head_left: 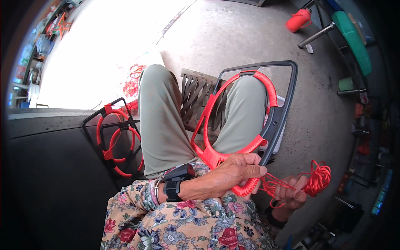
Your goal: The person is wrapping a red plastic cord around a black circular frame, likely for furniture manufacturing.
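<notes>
1. Frame [280,109]: 1 dark grey, rigid piece of rounded-trapezoid outline, propped across the person's knees, the lap apparently serving as a rest so that both hands stayed free for the cord.
2. Hoop [233,121]: 1 oval ring set inside the frame, closely bound in red cord that gave it a ribbed, glossy surface; its lower end sat at the left hand.
3. Left hand [239,168]: reached across the body, its grip closed over the bound lower end of the hoop, seemingly pinning the last turns in place. A black strapped device and a thin bangle sat on that wrist.
4. Right hand [291,191]: lower right, grip closed on a loose bundle of cord [318,179], with slack strands running from it to the hoop; holding the supply bunched probably kept it from tangling.
5. Finished pieces [114,139]: 2 or more similar dark frames with red hoops, leaning at the person's left against a low dark ledge.
6. Stool [200,100]: woven-strap seat, partly visible between the knees.
7. Floor [233,33]: bare concrete, rough and grey, with a red jug [298,19] far off.
</notes>
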Available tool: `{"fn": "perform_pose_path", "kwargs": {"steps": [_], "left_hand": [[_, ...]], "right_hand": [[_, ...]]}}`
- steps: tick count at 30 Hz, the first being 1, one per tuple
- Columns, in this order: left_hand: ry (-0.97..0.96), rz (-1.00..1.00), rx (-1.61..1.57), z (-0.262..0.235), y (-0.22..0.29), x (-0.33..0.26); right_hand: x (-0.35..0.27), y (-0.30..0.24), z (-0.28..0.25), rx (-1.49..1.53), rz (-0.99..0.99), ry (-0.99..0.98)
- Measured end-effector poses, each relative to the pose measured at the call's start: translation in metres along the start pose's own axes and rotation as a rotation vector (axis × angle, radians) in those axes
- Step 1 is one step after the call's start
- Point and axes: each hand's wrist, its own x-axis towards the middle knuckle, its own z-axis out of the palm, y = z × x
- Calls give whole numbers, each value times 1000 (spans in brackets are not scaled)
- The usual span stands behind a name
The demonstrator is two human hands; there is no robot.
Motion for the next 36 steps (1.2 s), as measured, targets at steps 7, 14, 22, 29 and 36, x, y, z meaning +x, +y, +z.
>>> {"fn": "perform_pose_path", "kwargs": {"steps": [7,14,22,29,36], "left_hand": [[26,15,-1,-2,-7,2],[-16,39,-23,-1,-1,1],[-78,46,21,-8,-2,3],[-175,62,-96,-14,-6,3],[-98,54,-146,-16,2,-2]], "right_hand": [[2,2,2,34,-21,3],[-2,0,-8,-1,-16,-44],[2,0,-5,19,-24,-38],[-2,-3,2,13,16,149],[2,4,6,7,6,132]]}}
